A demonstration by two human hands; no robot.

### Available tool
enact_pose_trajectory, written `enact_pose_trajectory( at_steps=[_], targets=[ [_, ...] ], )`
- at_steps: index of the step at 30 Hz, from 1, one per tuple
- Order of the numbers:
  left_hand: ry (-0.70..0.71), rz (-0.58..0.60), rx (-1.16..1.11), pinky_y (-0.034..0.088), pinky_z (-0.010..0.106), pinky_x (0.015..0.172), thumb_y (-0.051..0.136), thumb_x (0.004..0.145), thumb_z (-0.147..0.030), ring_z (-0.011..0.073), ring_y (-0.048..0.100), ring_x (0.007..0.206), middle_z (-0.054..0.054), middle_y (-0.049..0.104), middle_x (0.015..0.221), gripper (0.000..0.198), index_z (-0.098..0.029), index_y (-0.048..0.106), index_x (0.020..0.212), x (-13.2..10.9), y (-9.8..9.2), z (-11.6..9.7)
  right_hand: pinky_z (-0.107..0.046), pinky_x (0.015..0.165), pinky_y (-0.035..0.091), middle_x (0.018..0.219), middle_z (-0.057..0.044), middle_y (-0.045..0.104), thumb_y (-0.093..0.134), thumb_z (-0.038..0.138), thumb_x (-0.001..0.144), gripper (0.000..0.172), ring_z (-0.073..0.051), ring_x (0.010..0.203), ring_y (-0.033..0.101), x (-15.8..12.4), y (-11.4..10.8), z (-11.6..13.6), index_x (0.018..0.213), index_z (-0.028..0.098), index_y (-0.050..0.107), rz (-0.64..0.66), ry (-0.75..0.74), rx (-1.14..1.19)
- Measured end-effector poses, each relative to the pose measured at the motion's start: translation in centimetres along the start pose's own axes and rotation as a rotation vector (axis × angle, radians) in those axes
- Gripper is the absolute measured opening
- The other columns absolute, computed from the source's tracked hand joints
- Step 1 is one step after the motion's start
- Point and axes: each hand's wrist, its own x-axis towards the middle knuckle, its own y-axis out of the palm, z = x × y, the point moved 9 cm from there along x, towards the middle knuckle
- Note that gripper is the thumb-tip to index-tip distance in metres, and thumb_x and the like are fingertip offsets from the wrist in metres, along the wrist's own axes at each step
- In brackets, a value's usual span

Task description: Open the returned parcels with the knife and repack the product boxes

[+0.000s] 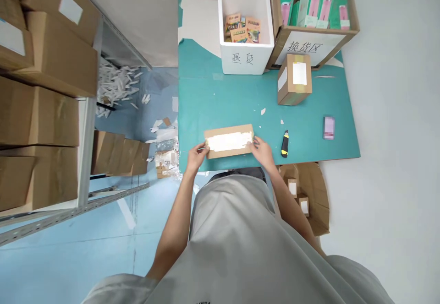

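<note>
Green tabletop [220, 98] against a pale wall [147, 6], seen from above. Near its front edge, toward seven o'clock, a flat cardboard box [229, 142] with a white label [227, 142] is grasped at both ends, by the left hand [196, 156] and the right hand [263, 152]. From that box, a black-and-yellow knife [285, 144] lies at three o'clock, a taped carton [294, 82] at one-thirty, a white foam bin [244, 67] at twelve, and shelved boxes [55, 116] at nine.

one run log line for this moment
left hand: holding box, left end | right hand: holding box, right end | cutter: on table
</note>
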Motion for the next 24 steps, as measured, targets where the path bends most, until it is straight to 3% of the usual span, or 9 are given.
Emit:
enact_pose_trajectory(
  at_steps=[3, 6, 8, 11, 14, 17, 20, 24],
  targets=[
    [0.158, 0.015, 0.039, 0.068, 0.045, 0.102, 0.083, 0.087, -0.038, 0.0279, 0.080, 0.103, 0.014, 0.080, 0.123, 0.041, -0.014, 0.085, 0.120, 0.2, 3.8, -4.2, -0.051, 0.111, 0.066, 0.129, -0.016, 0.088, 0.067, 0.034, 0.104, 0.050, -0.037, 0.122, 0.085, 2.1, -2.3, -5.3, 0.151, 0.016, 0.073, -0.068, 0.199, -0.004],
    [0.327, 0.048, 0.053, 0.067, 0.042, 0.104, 0.080, 0.091, -0.035, 0.0272, 0.079, 0.112, 0.011, 0.078, 0.121, 0.040, -0.017, 0.084, 0.127, 0.6, 6.0, -7.9, -0.047, 0.111, 0.066, 0.136, -0.017, 0.085, 0.069, 0.031, 0.100, 0.051, -0.033, 0.120, 0.085, 3.2, -3.6, -6.7, 0.149, 0.017, 0.072, -0.192, 0.136, 0.062],
    [0.371, 0.062, 0.076, 0.065, 0.042, 0.109, 0.080, 0.092, -0.030, 0.0274, 0.078, 0.119, 0.010, 0.079, 0.126, 0.040, -0.018, 0.083, 0.129, 0.8, 6.8, -8.9, -0.046, 0.111, 0.067, 0.142, -0.020, 0.082, 0.067, 0.032, 0.100, 0.051, -0.031, 0.124, 0.083, 3.3, -4.0, -7.3, 0.148, 0.015, 0.068, -0.296, 0.063, 0.174],
    [0.216, 0.052, 0.117, 0.062, 0.042, 0.115, 0.080, 0.089, -0.023, 0.0277, 0.079, 0.119, 0.011, 0.083, 0.125, 0.033, -0.017, 0.083, 0.122, 0.9, 7.4, -6.9, -0.045, 0.109, 0.067, 0.139, -0.022, 0.080, 0.064, 0.035, 0.100, 0.042, -0.030, 0.128, 0.081, 3.1, -2.9, -9.5, 0.137, 0.016, 0.066, -0.350, 0.084, 0.254],
    [0.029, 0.049, 0.145, 0.064, 0.043, 0.106, 0.081, 0.082, -0.017, 0.0294, 0.083, 0.106, 0.010, 0.087, 0.104, 0.021, -0.018, 0.082, 0.103, 0.2, 7.8, -3.4, -0.046, 0.103, 0.069, 0.123, -0.017, 0.084, 0.067, 0.033, 0.095, 0.027, -0.030, 0.118, 0.084, 2.5, -0.5, -11.6, 0.119, 0.022, 0.066, -0.283, 0.170, 0.217],
    [-0.024, 0.053, 0.155, 0.065, 0.042, 0.100, 0.081, 0.077, -0.014, 0.0298, 0.084, 0.096, 0.008, 0.086, 0.090, 0.015, -0.020, 0.079, 0.091, -0.6, 7.8, -1.3, -0.045, 0.098, 0.069, 0.115, -0.013, 0.086, 0.066, 0.030, 0.093, 0.019, -0.029, 0.108, 0.085, 1.6, 1.0, -12.4, 0.111, 0.024, 0.066, -0.236, 0.184, 0.213],
    [-0.043, 0.045, 0.149, 0.064, 0.044, 0.104, 0.080, 0.076, -0.014, 0.0301, 0.084, 0.099, 0.009, 0.087, 0.092, 0.015, -0.020, 0.079, 0.089, -0.8, 7.5, -0.7, -0.044, 0.098, 0.068, 0.115, -0.013, 0.087, 0.065, 0.033, 0.095, 0.021, -0.029, 0.112, 0.084, 1.1, 1.4, -12.3, 0.114, 0.024, 0.067, -0.225, 0.173, 0.220],
    [-0.032, 0.034, 0.109, 0.065, 0.044, 0.108, 0.077, 0.080, -0.015, 0.0310, 0.085, 0.108, 0.013, 0.088, 0.106, 0.020, -0.017, 0.082, 0.099, -0.8, 7.1, -1.8, -0.047, 0.103, 0.067, 0.109, -0.014, 0.087, 0.067, 0.039, 0.097, 0.021, -0.032, 0.114, 0.084, 1.2, -0.1, -11.4, 0.110, 0.024, 0.069, -0.248, 0.161, 0.233]
  ],
)
